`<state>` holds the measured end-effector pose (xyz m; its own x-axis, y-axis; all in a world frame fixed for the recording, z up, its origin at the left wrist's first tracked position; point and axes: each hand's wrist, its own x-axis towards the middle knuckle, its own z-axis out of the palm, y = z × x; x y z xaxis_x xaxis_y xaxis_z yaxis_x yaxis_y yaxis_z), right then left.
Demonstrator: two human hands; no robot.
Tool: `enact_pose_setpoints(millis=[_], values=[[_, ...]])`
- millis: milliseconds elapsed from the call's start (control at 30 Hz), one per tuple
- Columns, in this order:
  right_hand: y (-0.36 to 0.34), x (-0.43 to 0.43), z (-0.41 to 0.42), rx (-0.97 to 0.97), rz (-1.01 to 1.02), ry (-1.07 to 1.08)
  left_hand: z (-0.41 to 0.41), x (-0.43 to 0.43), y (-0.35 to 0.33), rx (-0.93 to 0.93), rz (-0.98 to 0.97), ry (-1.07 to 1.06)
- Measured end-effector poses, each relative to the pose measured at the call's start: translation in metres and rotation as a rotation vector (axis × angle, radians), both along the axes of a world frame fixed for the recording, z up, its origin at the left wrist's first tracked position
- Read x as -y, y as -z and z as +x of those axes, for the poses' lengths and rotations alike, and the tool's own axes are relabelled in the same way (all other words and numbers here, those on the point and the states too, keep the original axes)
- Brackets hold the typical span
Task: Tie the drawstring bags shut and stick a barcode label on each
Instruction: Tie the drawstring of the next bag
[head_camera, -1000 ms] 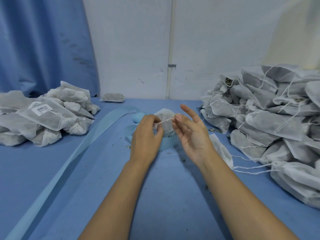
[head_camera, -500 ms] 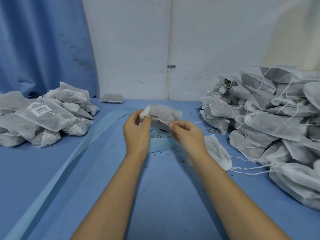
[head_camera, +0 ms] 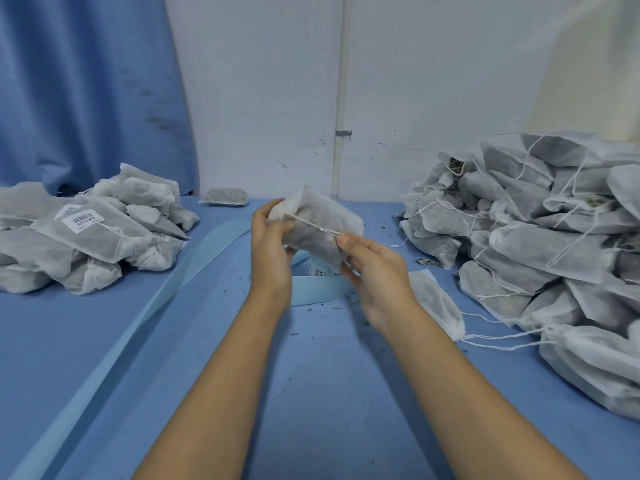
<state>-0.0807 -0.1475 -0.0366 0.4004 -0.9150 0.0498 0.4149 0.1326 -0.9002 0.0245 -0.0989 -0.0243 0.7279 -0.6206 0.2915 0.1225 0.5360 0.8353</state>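
A white mesh drawstring bag with dark filling is held up above the blue table. My left hand grips its gathered neck at the upper left. My right hand pinches the white drawstring, which runs taut across the bag from the neck to my fingertips. Under the bag lies a roll of barcode labels on pale blue backing tape, partly hidden by my hands.
A heap of bags with loose strings fills the right side. One single bag lies beside my right wrist. A pile of tied, labelled bags sits at the left. One small bag rests by the back wall.
The bag has risen and turned longways between my hands. My right hand went from spread fingers to a pinch on the drawstring and drew it taut to the right.
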Motion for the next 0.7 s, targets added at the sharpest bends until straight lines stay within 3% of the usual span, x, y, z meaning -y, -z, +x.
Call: enact_pose_setpoints(millis=[100, 300, 500, 700], values=[[0.0, 0.0, 0.001, 0.066, 0.081, -0.002, -0.008, 0.002, 0.002, -0.084, -0.02, 0.128], [0.002, -0.006, 0.004, 0.016, 0.027, 0.01, -0.021, 0.005, 0.008, -0.011, 0.195, -0.016], [0.007, -0.002, 0.001, 0.102, 0.149, -0.001, -0.011, 0.003, 0.007, -0.214, 0.143, 0.079], [0.011, 0.004, -0.001, 0.046, 0.016, -0.045, -0.01, 0.001, 0.005, -0.336, 0.011, 0.173]])
